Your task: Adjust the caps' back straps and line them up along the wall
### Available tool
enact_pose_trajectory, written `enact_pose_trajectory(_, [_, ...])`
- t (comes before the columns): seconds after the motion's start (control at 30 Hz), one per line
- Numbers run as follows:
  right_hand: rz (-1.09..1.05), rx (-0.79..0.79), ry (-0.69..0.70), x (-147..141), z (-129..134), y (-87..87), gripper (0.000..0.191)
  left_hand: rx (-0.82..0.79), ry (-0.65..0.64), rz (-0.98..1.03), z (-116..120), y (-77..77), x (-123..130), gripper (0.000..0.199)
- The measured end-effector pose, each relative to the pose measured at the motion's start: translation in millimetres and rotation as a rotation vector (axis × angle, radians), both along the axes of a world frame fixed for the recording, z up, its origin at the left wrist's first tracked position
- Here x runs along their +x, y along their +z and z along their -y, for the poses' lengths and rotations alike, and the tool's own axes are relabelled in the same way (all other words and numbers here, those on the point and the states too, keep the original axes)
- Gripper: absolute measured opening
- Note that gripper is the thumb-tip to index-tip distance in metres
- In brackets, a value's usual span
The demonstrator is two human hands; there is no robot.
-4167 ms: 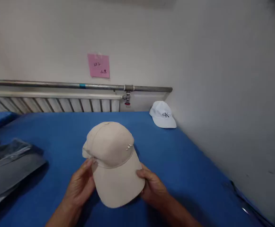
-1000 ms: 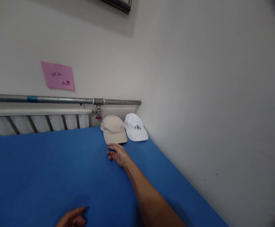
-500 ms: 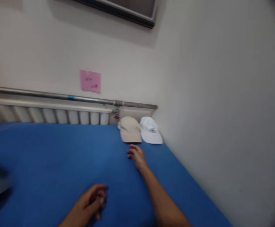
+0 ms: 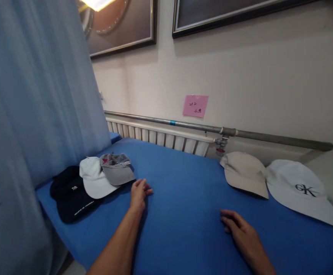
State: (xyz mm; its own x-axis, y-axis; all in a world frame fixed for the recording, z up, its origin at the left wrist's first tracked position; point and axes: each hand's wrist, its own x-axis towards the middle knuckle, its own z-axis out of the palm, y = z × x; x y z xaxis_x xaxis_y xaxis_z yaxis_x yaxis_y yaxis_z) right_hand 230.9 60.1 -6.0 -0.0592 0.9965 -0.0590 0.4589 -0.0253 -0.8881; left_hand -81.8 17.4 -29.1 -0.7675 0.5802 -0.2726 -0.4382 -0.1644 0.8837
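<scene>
Five caps are lying on one blue tabletop (image 4: 180, 214), three in a left cluster and two at the right by the wall. In the cluster, a black cap (image 4: 71, 193), a plain white cap (image 4: 96, 177) and a gray cap (image 4: 117, 170) are overlapping, the white one sitting between the other two. All three brims are pointing toward the near right, each crown-to-brim long axis running from far left to near right.

At the right, a beige cap (image 4: 245, 172) and a white lettered cap (image 4: 304, 189) are sitting side by side; their brims are also facing near and rightward, their long axes slanting the same way.

Two bare hands are showing. The left hand (image 4: 140, 193) is hovering just beside the gray cap's brim, its grip partly open, fingers loosely curling around nothing; whether it is touching the brim, one cannot tell. The right hand (image 4: 242, 231) is hanging nearer the viewer than the beige cap, well apart from it, its grip half open and holding nothing, fingers pointing leftward.
</scene>
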Motion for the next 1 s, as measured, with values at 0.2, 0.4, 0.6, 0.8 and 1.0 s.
enact_pose_trajectory(0.2, [-0.025,0.005,0.023,2,4,6.3,0.039,0.058,0.269,-0.053,21,-0.9,-27,0.012])
enact_pose_trajectory(0.4, [-0.086,-0.021,0.054,10,2,1.9,0.033,0.131,0.262,-0.087,22,8.5,-23,0.01])
enact_pose_trajectory(0.6, [-0.411,-0.076,0.033,10,-5,-15.0,0.025,0.241,-0.316,-0.138,40,27.5,22,0.03])
enact_pose_trajectory(0.8, [-1.128,-0.202,0.123,32,-10,-9.4,0.029,0.215,-0.899,-0.113,31,30.1,65,0.04])
enact_pose_trajectory(1.0, [-1.039,-0.007,0.065,52,-10,-14.6,0.02,0.19,-0.927,-0.1,-9,16.4,79,0.029])
